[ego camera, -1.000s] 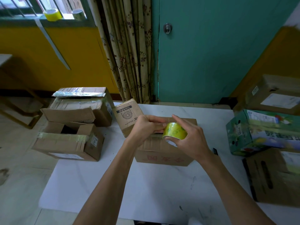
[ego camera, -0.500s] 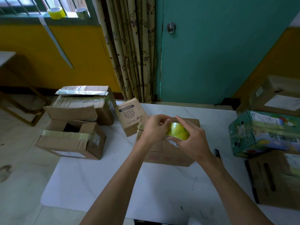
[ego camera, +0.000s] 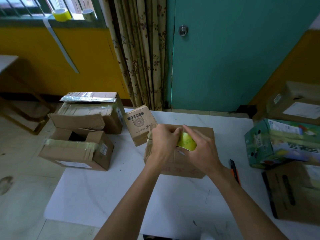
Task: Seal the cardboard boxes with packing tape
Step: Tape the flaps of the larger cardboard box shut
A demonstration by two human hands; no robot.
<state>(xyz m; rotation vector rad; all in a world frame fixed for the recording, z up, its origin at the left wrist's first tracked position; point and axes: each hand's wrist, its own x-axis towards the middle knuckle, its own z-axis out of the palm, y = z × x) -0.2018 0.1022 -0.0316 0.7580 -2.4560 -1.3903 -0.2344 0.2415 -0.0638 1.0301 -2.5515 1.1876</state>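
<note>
A brown cardboard box (ego camera: pixel 204 135) with red print on its front lies in the middle of the white table (ego camera: pixel 121 196). Above its top I hold a yellow-green roll of packing tape (ego camera: pixel 187 142). My right hand (ego camera: pixel 200 153) grips the roll from the right. My left hand (ego camera: pixel 164 141) has its fingers curled against the roll's left side, pinching at the tape there. The hands hide most of the box's top.
A small printed box (ego camera: pixel 138 123) stands left of the main box. Two opened boxes (ego camera: pixel 78 149) sit on the floor at the left. A green printed carton (ego camera: pixel 284 142) and brown boxes (ego camera: pixel 297 193) crowd the right. An orange-black cutter (ego camera: pixel 234 170) lies on the table. Spare tape rolls (ego camera: pixel 61 14) rest on the windowsill.
Both hands have drawn closer together over the box, and the left fingers now curl tighter against the roll. The view has shifted slightly.
</note>
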